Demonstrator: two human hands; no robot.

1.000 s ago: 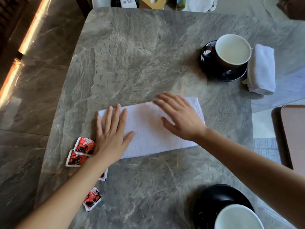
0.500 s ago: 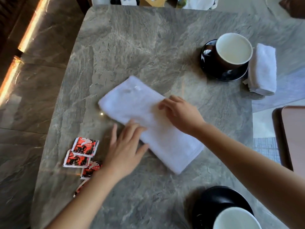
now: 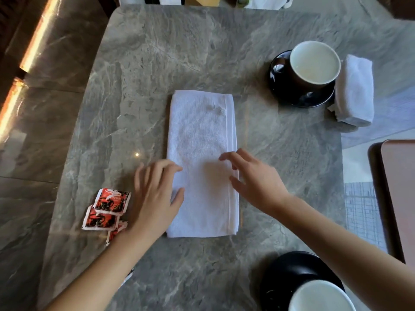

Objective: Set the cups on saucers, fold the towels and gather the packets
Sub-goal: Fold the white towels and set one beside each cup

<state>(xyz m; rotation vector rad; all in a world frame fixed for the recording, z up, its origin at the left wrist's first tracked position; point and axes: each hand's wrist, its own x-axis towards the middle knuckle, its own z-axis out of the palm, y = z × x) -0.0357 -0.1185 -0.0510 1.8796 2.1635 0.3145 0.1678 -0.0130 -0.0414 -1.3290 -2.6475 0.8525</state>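
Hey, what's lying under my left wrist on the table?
Red packets: two lie clear beside the left hand, another pokes out from under the wrist. How many more it covers cannot be seen.

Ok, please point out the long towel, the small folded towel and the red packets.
long towel [image 3: 202, 135], head view, middle of its top face.
small folded towel [image 3: 356, 90], head view, middle of its upper side.
red packets [image 3: 111, 201], head view, on the farthest packet's printed face.

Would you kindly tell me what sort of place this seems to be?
Most likely a café or hotel lounge, though I can't be sure: a marble-look table is set with a cup on a black saucer, a folded white towel beside it, and red sachets.
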